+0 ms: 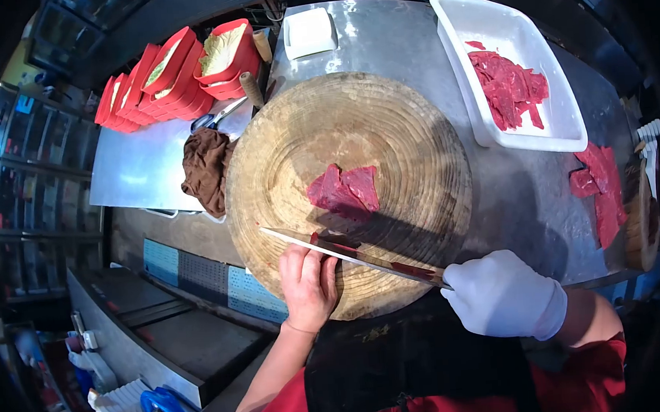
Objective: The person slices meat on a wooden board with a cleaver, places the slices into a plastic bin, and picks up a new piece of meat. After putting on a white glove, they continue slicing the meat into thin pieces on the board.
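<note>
My right hand (504, 295), in a white glove, is closed round the handle of a long knife (352, 255). The blade slants across the front of a round wooden chopping block (408, 126), its tip pointing left. My bare left hand (308, 286) rests at the block's front edge with fingers bent and pressed together against the near side of the blade. A small red bit shows by the fingertips; what lies under them is hidden. Beyond the knife, slices of raw red meat (344, 190) lie on the block.
A white tub (454, 70) with sliced meat stands at back right; more meat (605, 193) lies below it. At left are a brown cloth (207, 168), scissors (219, 116) and stacked red containers (174, 72). A white container (309, 32) stands behind the block.
</note>
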`<act>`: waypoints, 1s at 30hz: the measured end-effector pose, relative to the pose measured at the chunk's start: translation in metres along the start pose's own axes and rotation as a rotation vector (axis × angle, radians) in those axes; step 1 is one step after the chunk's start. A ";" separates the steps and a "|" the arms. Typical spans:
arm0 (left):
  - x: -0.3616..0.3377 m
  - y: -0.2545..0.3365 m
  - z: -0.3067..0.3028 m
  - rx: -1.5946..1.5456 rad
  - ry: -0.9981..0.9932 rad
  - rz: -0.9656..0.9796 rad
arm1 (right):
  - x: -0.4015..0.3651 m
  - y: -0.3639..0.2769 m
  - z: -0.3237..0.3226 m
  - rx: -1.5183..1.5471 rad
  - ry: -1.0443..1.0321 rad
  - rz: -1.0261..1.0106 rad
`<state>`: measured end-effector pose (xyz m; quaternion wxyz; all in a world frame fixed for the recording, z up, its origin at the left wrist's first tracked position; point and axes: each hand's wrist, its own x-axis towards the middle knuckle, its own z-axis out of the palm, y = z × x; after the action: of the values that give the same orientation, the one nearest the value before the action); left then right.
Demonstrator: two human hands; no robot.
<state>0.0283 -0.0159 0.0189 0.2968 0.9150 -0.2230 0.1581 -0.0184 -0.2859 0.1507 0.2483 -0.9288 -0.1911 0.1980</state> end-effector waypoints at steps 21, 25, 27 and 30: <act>0.004 -0.004 -0.005 -0.178 0.000 -0.052 | 0.049 -0.019 -0.013 -0.008 -0.164 -0.013; 0.003 -0.005 -0.002 -0.231 -0.003 -0.068 | 0.075 -0.025 0.002 0.034 -0.172 0.064; 0.002 -0.007 0.000 -0.243 0.006 -0.052 | 0.109 -0.020 0.025 0.078 -0.026 -0.172; 0.001 -0.006 0.000 -0.253 0.046 -0.057 | 0.124 -0.011 0.035 0.039 0.137 -0.337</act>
<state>0.0318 -0.0113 0.0165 0.4194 0.8723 -0.2082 0.1410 0.0677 -0.2071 0.0953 0.3084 -0.8899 -0.3229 0.0936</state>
